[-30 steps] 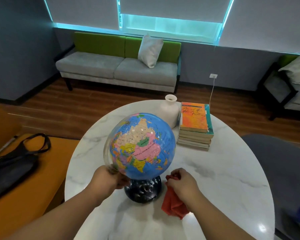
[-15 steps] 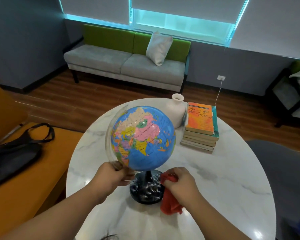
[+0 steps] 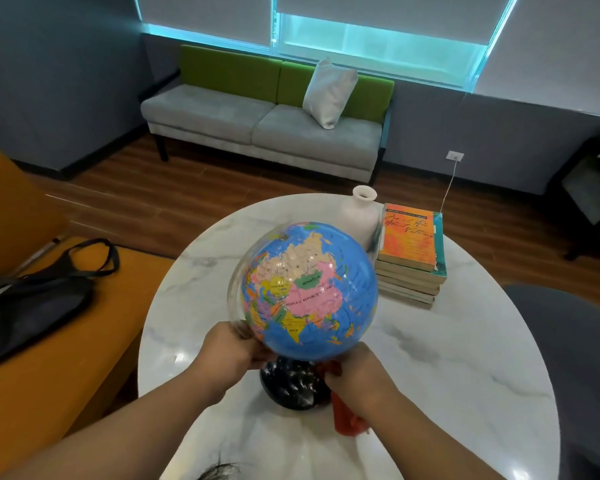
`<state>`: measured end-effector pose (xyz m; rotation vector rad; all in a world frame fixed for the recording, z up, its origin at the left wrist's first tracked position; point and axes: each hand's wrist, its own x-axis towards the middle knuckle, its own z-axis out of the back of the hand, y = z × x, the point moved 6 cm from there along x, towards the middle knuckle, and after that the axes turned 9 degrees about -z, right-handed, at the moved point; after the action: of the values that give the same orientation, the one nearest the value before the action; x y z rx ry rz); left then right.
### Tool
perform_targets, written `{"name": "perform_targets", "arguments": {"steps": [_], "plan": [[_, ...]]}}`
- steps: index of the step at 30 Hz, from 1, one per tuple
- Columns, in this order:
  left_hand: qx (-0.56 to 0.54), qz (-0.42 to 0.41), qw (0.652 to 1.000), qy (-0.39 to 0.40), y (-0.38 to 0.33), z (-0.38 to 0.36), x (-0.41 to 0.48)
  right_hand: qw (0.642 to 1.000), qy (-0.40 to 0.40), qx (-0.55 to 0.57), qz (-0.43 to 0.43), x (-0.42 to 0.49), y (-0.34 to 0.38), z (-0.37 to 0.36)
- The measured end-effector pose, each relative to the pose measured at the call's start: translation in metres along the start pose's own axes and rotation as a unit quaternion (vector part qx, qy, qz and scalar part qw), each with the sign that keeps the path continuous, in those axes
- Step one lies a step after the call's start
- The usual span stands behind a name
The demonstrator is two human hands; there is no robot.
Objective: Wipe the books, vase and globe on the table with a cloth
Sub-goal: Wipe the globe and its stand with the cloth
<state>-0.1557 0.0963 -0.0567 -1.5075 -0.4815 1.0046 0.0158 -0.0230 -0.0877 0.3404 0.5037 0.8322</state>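
Here, the globe [image 3: 309,292]: stands on its dark base [image 3: 291,386] close to the near edge of the table [image 3: 465,358], probably so that both hands reach round it easily.
Left hand [image 3: 229,355]: fingers curled round the lower end of the clear arc [image 3: 234,289], seemingly to steady the stand and stop the ball turning under the wipe.
Right hand [image 3: 357,372]: clamped on the red cloth [image 3: 347,417], tucked under the ball beside the stem. A bunched grip likely makes a firm pad for the underside.
Cloth tail: hangs down beside the base, out of the way.
Vase [image 3: 359,216]: upright toward the far edge, behind the globe. Whether it touches the books cannot be told.
Books [image 3: 409,251]: a squared stack toward the far right edge, well apart from both hands.
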Motion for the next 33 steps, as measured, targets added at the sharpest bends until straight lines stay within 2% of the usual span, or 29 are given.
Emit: {"name": "perform_targets", "arguments": {"steps": [4, 8, 11, 14, 18, 21, 23, 27, 33], "plan": [[0.004, -0.003, 1.000, -0.008, -0.002, -0.003, 0.000, 0.999, -0.030, 0.032, 0.018, 0.002, 0.005, 0.003], [-0.004, 0.005, 1.000, -0.015, -0.001, -0.007, 0.001, 0.998, 0.038, -0.025, 0.053, -0.004, 0.010, -0.012], [-0.007, 0.002, 1.000, -0.010, -0.001, -0.007, -0.003, 0.999, 0.034, -0.027, -0.005, -0.001, -0.004, -0.008], [-0.008, 0.008, 1.000, -0.017, -0.001, -0.008, -0.006, 0.998, -0.013, 0.046, -0.041, 0.000, -0.009, -0.003], [-0.003, 0.003, 1.000, 0.007, -0.003, -0.011, -0.006, 1.000, 0.003, 0.014, -0.009, 0.000, -0.002, -0.006], [-0.004, 0.002, 1.000, 0.006, -0.002, -0.009, -0.003, 0.999, 0.013, -0.020, -0.032, 0.003, -0.012, 0.005], [-0.010, 0.003, 1.000, 0.011, -0.001, -0.008, -0.002, 1.000, 0.008, -0.025, -0.012, 0.003, -0.015, 0.011], [-0.026, -0.002, 1.000, 0.014, -0.001, -0.010, 0.001, 0.999, 0.026, 0.017, 0.044, 0.002, -0.003, 0.008], [-0.062, 0.010, 0.997, 0.041, -0.002, -0.017, 0.010, 0.998, 0.037, 0.035, 0.035, 0.006, 0.009, 0.016]]}}
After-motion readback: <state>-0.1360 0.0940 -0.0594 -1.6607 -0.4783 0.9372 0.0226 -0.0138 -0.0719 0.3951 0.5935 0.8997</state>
